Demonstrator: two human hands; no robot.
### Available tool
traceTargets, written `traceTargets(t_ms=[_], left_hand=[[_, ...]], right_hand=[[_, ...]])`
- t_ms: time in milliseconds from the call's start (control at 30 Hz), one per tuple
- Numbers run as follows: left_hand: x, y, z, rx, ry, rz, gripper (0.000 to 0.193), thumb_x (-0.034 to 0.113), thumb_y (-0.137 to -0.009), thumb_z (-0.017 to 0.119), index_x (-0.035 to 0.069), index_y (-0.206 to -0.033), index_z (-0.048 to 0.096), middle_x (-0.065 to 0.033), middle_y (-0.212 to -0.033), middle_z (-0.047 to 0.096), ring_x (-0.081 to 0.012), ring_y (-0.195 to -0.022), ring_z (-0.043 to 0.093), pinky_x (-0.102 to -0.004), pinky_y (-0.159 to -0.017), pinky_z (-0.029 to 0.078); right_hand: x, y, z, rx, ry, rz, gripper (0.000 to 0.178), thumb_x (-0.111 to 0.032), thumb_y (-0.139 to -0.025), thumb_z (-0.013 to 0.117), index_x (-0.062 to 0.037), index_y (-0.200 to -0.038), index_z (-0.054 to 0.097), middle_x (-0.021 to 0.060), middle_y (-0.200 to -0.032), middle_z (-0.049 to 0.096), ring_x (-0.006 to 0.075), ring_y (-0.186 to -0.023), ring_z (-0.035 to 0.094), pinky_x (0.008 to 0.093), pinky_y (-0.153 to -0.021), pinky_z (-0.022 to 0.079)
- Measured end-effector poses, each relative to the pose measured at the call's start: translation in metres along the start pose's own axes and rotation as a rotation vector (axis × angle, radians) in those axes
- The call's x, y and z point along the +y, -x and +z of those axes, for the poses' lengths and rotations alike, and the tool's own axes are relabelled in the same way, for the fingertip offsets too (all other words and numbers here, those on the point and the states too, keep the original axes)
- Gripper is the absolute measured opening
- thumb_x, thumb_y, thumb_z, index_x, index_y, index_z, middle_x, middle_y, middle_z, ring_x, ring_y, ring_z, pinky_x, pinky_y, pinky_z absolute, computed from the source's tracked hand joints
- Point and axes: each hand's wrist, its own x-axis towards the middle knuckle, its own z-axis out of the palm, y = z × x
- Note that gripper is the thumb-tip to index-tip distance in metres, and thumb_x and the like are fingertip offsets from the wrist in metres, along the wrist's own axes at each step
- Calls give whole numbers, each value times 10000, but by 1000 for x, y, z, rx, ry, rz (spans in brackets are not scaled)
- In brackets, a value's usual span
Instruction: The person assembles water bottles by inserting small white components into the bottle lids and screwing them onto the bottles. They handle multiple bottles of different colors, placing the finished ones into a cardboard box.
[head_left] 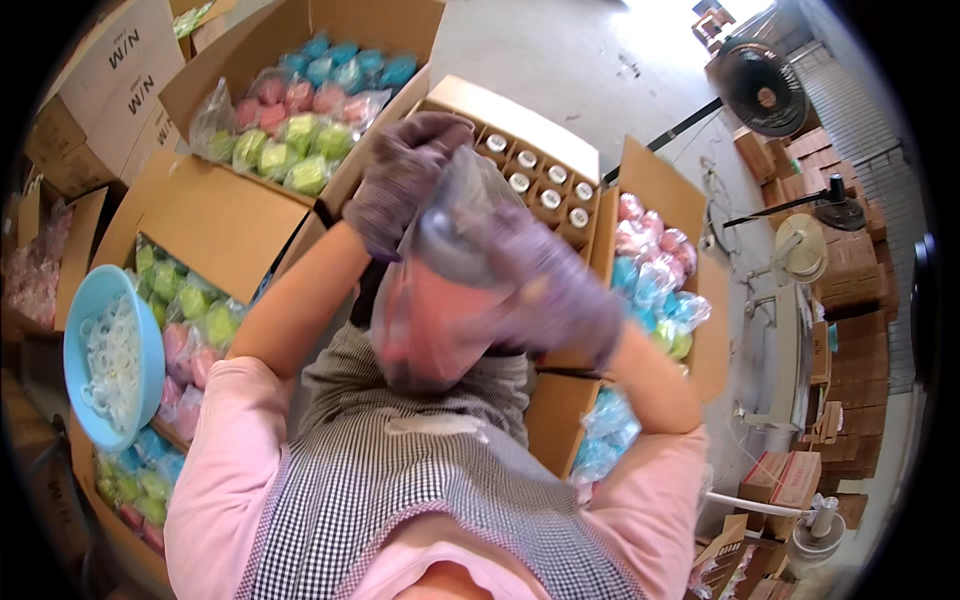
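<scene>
In front of my lap hangs a clear plastic bag (408,345) with something coral red (450,305) and a dark grey, rounded shape inside. My left hand (405,180), in a purple-grey glove, is closed on the bag's upper edge. Against the bag's right side is my right hand (555,285), gloved the same way. Motion smears its fingers, so their grip cannot be made out. Just beyond the bag stands a divided carton (520,105) of white-capped bottles (550,198), partly hidden by my hands.
Open cartons hold bagged green bundles (290,150), with red and blue ones. A light blue basin (75,365) of clear rings (112,360) rests at left. To the right is a carton (707,320) of pink, blue and green bags. A black fan (762,90) stands farther off.
</scene>
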Motion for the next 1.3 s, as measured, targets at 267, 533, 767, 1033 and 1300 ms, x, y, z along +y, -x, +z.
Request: traceTargets(t_ms=[267,533,767,1033,1300], left_hand=[[18,38,-49,-232,-85,-143,585,526,-986,452,-7,-968,691,-74,-710,648,-153,-617,626,-249,-578,509],[-69,166,-58,-506,521,-1280,905,768,-920,406,-47,-1257,611,-138,-914,701,-175,-683,642,-306,-632,549],[-45,121,-6,-329,1129,-1029,375,285,-1012,548,-20,-1224,604,-123,-1070,692,-187,-876,697,-329,-832,605],[-105,-12,-94,-97,1103,-609,257,12,-924,575,-37,-1176,585,-140,-1067,676,-277,-981,711,-419,-863,630],[-194,-283,-286,231,-439,198,92,43,-909,589,53,-999,607,-72,-914,660,-224,-821,690,-363,-760,621]], right_hand=[[44,50,33,492,148,102,197,-194,-850,734,-22,-946,716,139,-851,682,292,-751,674,406,-685,532],[8,47,14,681,105,-233,224,-92,-808,633,53,-947,732,176,-866,743,314,-771,739,418,-783,589],[-32,40,-17,387,192,-534,473,-438,-782,815,-6,-889,657,104,-751,687,255,-678,717,427,-711,612],[120,-39,34,773,103,-3,199,-66,-914,603,49,-1068,654,206,-1116,636,293,-995,640,387,-809,548],[352,-249,185,305,-375,536,224,-89,-961,603,-6,-1164,648,164,-1133,680,274,-962,677,374,-816,546]])
